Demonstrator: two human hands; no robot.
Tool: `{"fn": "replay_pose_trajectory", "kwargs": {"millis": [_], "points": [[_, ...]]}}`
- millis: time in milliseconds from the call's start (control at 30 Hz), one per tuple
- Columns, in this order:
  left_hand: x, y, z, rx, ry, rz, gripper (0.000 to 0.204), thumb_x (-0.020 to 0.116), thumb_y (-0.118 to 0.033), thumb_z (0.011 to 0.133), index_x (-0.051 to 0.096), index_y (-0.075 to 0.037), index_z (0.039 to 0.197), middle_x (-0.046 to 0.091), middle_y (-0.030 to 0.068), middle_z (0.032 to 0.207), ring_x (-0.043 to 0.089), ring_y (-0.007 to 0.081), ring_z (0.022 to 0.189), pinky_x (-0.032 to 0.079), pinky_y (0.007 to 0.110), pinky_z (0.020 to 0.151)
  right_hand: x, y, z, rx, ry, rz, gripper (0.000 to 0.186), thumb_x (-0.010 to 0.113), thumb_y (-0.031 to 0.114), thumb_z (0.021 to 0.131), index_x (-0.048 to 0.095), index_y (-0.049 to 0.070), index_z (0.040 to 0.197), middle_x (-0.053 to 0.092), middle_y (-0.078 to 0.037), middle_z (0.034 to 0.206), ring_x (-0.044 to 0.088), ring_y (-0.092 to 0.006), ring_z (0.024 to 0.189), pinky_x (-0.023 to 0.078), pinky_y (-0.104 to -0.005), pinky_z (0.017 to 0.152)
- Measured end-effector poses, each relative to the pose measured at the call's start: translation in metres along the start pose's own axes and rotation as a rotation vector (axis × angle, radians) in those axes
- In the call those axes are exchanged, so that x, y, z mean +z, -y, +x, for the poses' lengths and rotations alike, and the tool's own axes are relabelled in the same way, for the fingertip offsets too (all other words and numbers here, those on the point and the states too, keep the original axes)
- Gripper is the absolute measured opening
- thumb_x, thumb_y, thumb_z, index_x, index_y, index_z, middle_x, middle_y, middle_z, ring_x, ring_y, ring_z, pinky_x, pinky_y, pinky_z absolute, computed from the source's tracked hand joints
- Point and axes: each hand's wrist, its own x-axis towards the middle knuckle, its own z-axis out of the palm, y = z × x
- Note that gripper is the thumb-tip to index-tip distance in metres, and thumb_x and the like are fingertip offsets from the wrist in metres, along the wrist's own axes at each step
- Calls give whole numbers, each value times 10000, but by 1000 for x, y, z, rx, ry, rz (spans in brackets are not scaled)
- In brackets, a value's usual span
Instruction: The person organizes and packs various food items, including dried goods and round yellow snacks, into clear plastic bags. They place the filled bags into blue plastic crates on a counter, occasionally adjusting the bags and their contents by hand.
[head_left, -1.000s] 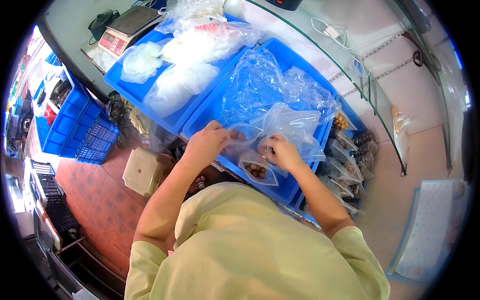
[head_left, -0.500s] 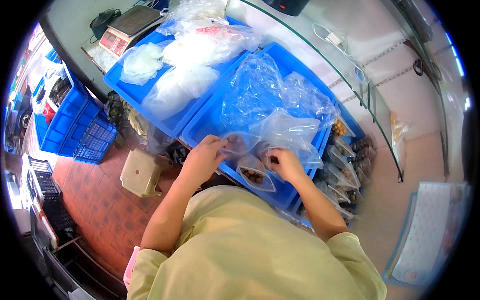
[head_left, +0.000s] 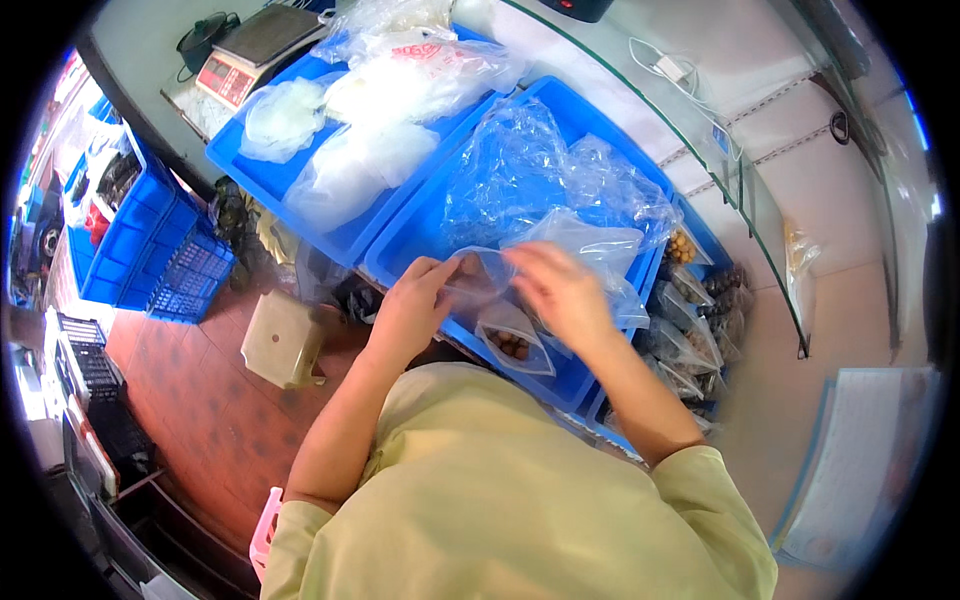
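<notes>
Right hand (head_left: 562, 292) has shifted forward and leftward; blur hides whether it grips the clear bag (head_left: 484, 277) between the hands. Left hand (head_left: 412, 300) pinches that bag's left edge; hold this side taut. Second bag (head_left: 515, 345) lies bodyward of the right hand, tray (head_left: 412, 232) beneath.

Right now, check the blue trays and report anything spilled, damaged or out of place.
Nothing clearly stands out: I see no spill or damage, and the round brown pieces sit inside a small clear bag. The crumpled clear plastic is merely untidy.
</notes>
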Motion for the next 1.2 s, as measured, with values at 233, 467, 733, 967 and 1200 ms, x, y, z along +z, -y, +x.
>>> {"fn": "replay_pose_trajectory", "kwargs": {"millis": [233, 467, 733, 967, 1200], "points": [[5, 3, 4, 57, -55, 25, 146, 690, 15, 809, 685, -15, 952, 616, 106, 947, 634, 253, 760, 521, 335, 689, -18, -36, -53, 383, 248, 127, 115, 617, 31, 881, 687, 41, 971, 686, -162, 873, 688, -319, 777, 542, -377, 703], [3, 6, -2, 47, -35, 49, 76, 666, -36, 840, 662, -37, 916, 614, 109, 937, 627, 309, 773, 507, 381, 685, 51, -63, -81, 304, 471, -380, 361, 575, 55, 834, 621, 133, 1183, 602, -181, 1134, 624, -377, 1017, 562, -450, 770], [3, 6, -4, 50, -32, 38, 56, 649, -49, 856, 653, -44, 912, 622, 106, 933, 635, 320, 799, 508, 391, 689, 43, -66, -82, 249, 527, -357, 360, 606, 76, 832, 638, 157, 1181, 556, -186, 1168, 622, -366, 1040, 568, -450, 777], [1, 6, -6, 14, -21, 13, 86, 656, -54, 851, 659, -40, 936, 625, 107, 947, 635, 319, 799, 508, 392, 695, 37, -53, -85, 294, 451, -283, 359, 610, 54, 825, 650, 161, 1166, 606, -171, 1071, 652, -373, 943, 563, -454, 747], [1, 9, -3, 62, -62, 14, 215, 665, -47, 847, 685, -48, 1060, 628, 102, 989, 641, 306, 805, 516, 389, 710, -1, -41, -72, 342, 361, -236, 313, 645, 86, 846, 651, 162, 1150, 626, -137, 964, 661, -350, 851, 550, -444, 696]]}}
